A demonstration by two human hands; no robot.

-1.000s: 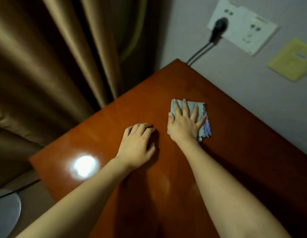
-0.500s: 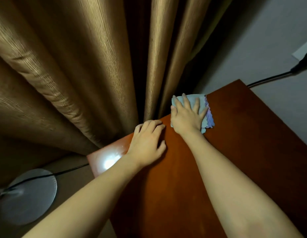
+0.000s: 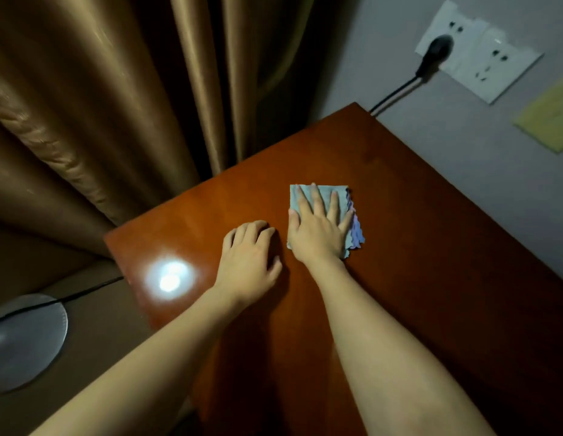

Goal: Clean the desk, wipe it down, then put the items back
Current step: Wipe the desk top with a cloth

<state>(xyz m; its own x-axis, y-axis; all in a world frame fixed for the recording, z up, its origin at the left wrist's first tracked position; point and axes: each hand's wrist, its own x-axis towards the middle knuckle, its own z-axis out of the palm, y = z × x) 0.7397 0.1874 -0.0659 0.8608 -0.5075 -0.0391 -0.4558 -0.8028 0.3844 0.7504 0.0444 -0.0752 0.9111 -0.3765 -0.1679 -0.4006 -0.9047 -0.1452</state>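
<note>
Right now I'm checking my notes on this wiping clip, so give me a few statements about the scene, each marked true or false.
1. The right hand lies flat on the folded cloth, with its fingers spread. True.
2. The left hand grips a spray bottle. False: it holds nothing and rests on the desk beside the cloth.
3. A black plug sits in the white wall socket. True.
4. The cloth hangs over the desk's edge by the curtain. False: it lies wholly on the desk top, away from the edges.
5. A bright glare spot shows on the desk, left of the left hand. True.
</note>
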